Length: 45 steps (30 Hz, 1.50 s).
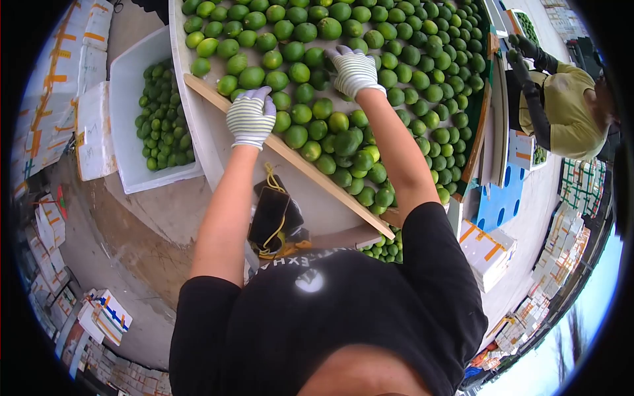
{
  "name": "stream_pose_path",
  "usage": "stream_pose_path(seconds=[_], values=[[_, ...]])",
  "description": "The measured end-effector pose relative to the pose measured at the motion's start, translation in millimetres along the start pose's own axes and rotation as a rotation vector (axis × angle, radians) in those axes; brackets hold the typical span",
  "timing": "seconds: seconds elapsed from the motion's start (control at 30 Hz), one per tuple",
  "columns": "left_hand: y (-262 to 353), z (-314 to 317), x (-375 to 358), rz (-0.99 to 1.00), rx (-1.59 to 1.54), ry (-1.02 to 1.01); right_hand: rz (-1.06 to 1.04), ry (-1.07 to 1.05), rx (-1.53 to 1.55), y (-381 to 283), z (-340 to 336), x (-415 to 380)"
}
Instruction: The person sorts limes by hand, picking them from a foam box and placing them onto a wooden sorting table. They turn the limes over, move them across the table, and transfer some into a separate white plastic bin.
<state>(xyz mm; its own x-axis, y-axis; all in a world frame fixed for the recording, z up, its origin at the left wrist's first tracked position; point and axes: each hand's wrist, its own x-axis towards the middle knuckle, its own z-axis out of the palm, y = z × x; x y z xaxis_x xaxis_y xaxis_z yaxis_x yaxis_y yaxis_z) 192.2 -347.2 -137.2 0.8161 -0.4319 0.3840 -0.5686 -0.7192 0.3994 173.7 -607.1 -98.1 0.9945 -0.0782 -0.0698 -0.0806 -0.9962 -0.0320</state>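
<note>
Many green limes (323, 109) cover a wide, pale sorting table (187, 49). My left hand (252, 119), in a striped glove with purple-grey fingertips, rests at the near left edge of the limes, just over a wooden strip (290, 155). Its fingers reach forward beside a lime (251, 77) and look loosely apart; their undersides are hidden. Farther in, my right hand (355, 71), in a matching glove, lies palm down among the limes with its fingers spread. No lime shows in its grasp.
A white bin (122, 86) of limes stands left of the table. A dark phone-like object (269, 214) with a yellow cord lies below the strip. Another person (561, 105) in dark sleeves works at the right. Stacked foam boxes (96, 142) line the left side.
</note>
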Motion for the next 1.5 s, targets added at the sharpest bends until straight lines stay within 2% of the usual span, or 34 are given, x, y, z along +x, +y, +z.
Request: stream_pose_path(seconds=[0.1,0.17,0.23,0.33,0.37,0.47,0.5,0.57,0.63,0.67,0.77,0.8,0.9,0.93,0.97,1.03,1.1,1.23,1.3,1.37,1.43,1.47,1.5], values=[[-2.8,0.9,2.7,-0.021,0.004,-0.009,0.184,-0.16,0.156,-16.1,-11.5,-7.1],[-1.3,-1.1,1.2,-0.049,-0.017,-0.044,0.229,-0.324,0.193,-34.1,-1.4,-14.9],[-1.3,1.1,2.6,-0.052,-0.004,-0.048,0.296,-0.265,0.196,-43.9,14.4,-7.7],[-1.2,-1.1,0.8,-0.049,0.001,-0.058,0.195,-0.264,0.223,-41.7,27.3,4.1],[-1.8,-1.1,1.7,-0.038,0.009,-0.048,0.147,-0.392,0.255,-33.3,26.3,11.3],[-4.7,2.7,0.4,-0.026,0.016,-0.036,0.229,-0.327,0.226,-29.5,-14.5,26.7],[-3.9,2.8,-0.3,-0.039,0.005,-0.046,0.169,0.009,0.285,-27.2,-5.9,28.2],[-2.1,-0.1,0.9,-0.061,-0.007,-0.062,0.069,0.091,0.463,-30.1,7.6,50.0],[-1.3,-2.2,1.9,-0.067,-0.01,-0.085,0.056,-0.168,0.202,-57.3,-9.2,67.8],[-0.9,-2.9,2.4,-0.069,-0.013,-0.1,0.055,-0.233,0.135,-68.8,-19.3,72.2],[-2.7,-2.0,1.7,-0.06,-0.019,-0.079,-0.043,-0.312,-0.145,-82.3,3.3,98.8],[-4.2,1.5,1.7,-0.033,-0.017,-0.014,-0.075,-0.336,-0.134,-82.5,-3.0,99.9],[-7.7,5.3,0.3,-0.018,-0.001,-0.017,0.012,-0.204,0.637,-52.6,3.7,88.1],[-7.9,2.5,3.2,-0.037,0.007,-0.031,0.164,-0.355,1.182,-46.3,-8.9,75.7],[-6.7,-1.0,2.8,-0.054,0.009,-0.054,0.236,-0.342,1.723,-37.2,-1.3,61.5],[-2.2,-4.4,2.8,-0.067,0.002,-0.106,-0.044,-0.485,2.366,-36.5,-25.4,20.6],[-3.5,-0.3,1.8,-0.057,0.009,-0.079,-0.006,-0.555,2.656,-42.1,-27.9,-17.4],[-5.7,3.7,-0.5,-0.005,0.007,-0.031,-0.155,-0.498,2.962,-60.5,-40.6,-77.2],[-4.8,1.2,-0.4,0.019,0.017,-0.051,-0.12,-0.412,2.986,-62.6,-43.9,-103.9],[-3.1,-6.5,0.7,0.027,-0.007,-0.152,-0.111,-0.298,2.977,-63.1,-52.2,-130.2],[-2.3,5.0,-3.3,-0.191,-0.663,-0.152,-0.105,-0.184,2.829,-57.9,-55.7,-155.1],[7.2,10.4,-10.7,-0.491,-1.123,-0.204,-0.119,-0.128,2.744,-56.5,-56.9,-165.3],[32.2,-9.9,-17.3,-0.565,-1.226,-0.283,-0.132,-0.079,2.66,-56.5,-58.3,-174.3]])
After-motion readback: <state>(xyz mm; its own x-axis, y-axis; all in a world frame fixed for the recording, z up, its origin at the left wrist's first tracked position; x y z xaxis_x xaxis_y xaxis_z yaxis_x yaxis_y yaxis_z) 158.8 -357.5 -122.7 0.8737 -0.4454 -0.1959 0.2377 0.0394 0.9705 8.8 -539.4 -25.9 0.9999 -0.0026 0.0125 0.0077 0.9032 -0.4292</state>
